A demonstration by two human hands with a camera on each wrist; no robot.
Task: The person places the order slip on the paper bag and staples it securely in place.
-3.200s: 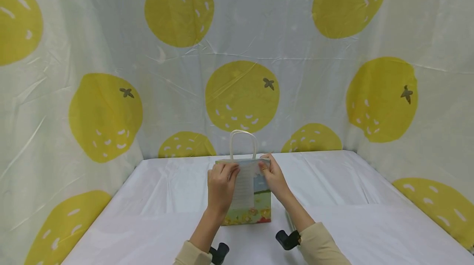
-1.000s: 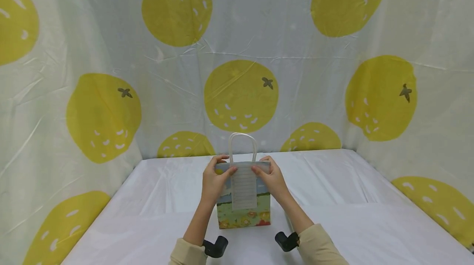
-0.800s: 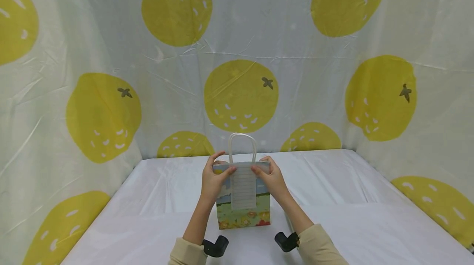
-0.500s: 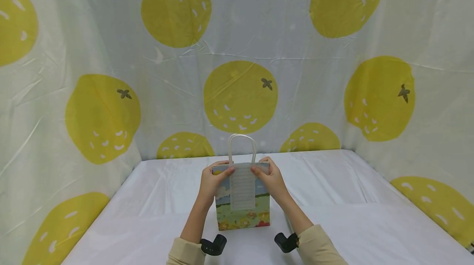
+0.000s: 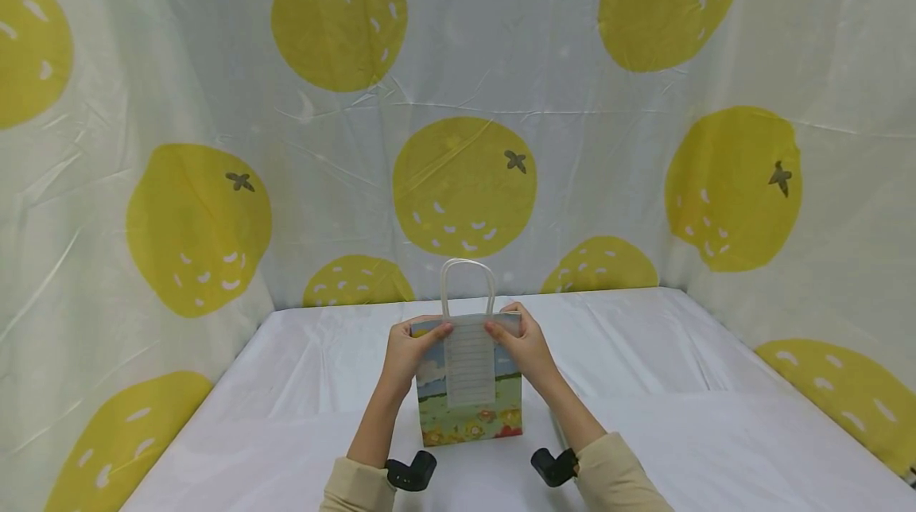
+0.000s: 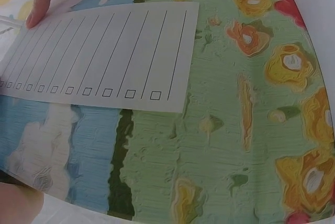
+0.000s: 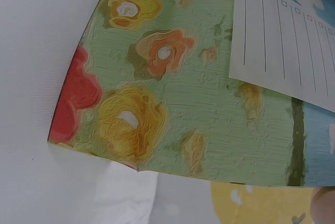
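Note:
A small paper gift bag point(image 5: 432, 420) with a painted meadow of flowers and white cord handles point(image 5: 490, 281) stands upright on the table. A lined checklist sheet point(image 5: 470, 373) lies flat against its front, top end near the bag's rim; its row of small boxes shows in the left wrist view. My left hand point(image 5: 406, 351) pinches the bag's upper left corner, thumb at the sheet's left edge, other fingers behind. At the upper right corner my right hand point(image 5: 528, 347) does likewise, its thumb on the sheet's right edge. The fingers behind the bag are mostly hidden.
The white-covered table point(image 5: 644, 432) spreads to both sides of the bag. A pale curtain point(image 5: 572, 138) with yellow fruit prints encloses the back and sides. A thin pale green edge point(image 5: 557, 423) shows beside my right forearm, mostly covered by it.
My left hand has shifted from over the sheet's upper left to the bag's left corner, uncovering the sheet. Its raised index finger has come down behind the rim. The right hand barely moved.

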